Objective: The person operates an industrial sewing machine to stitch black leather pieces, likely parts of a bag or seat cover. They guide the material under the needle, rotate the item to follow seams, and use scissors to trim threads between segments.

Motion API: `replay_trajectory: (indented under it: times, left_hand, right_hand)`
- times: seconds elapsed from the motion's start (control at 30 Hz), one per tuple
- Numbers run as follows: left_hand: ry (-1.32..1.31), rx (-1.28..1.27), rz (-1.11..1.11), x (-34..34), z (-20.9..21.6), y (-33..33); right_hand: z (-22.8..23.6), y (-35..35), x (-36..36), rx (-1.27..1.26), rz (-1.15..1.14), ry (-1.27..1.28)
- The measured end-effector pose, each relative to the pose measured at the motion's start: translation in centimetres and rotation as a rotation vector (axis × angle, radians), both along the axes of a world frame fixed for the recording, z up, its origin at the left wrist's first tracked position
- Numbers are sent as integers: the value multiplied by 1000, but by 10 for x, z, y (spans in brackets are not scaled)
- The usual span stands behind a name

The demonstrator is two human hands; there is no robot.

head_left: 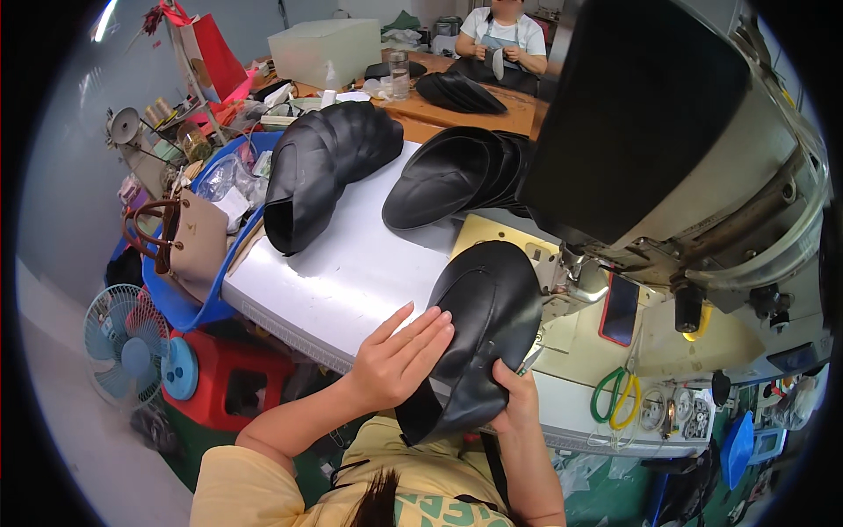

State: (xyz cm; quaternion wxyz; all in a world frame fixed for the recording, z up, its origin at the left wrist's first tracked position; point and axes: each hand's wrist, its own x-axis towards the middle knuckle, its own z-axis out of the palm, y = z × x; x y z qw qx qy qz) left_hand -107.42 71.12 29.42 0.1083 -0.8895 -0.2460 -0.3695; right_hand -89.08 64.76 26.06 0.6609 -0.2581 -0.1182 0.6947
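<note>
A black leather shoe upper (492, 303) is held up in front of me, over the near edge of the white work table (369, 281). My left hand (404, 351) rests against its left side, fingers stretched out. At its lower right edge, my right hand (516, 395) grips the leather with the thumb on top. A small pointed metal tip with a bit of green shows beside that thumb; the rest of this tool is hidden. Beyond lie two nested stacks of black uppers, a left stack (334, 167) and a middle stack (452, 176).
A sewing machine (641, 123) towers on the right. Near it are a red-edged phone (620, 307), scissors (627, 386) with green and yellow handles, and bobbins (680, 408). Left stand a handbag (195, 241), fan (132, 342) and red stool (206, 386). A co-worker (505, 44) sits behind.
</note>
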Motion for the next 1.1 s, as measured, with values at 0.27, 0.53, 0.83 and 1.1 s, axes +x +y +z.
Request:
replay_trajectory:
  times: [0.27, 0.53, 0.83, 1.1]
  left_hand:
    - [-85, 91, 78, -11, -7, 10]
    - [-117, 170, 110, -20, -4, 20]
    - [-54, -84, 238, -13, -7, 19]
    - [50, 63, 17, 10, 0, 12]
  right_hand:
    - [-3, 2, -5, -6, -13, -31]
    - [-2, 2, -8, -16, -42, -66]
    - [-3, 7, -6, -57, -62, -91]
    - [-1, 2, -15, -6, -91, -139]
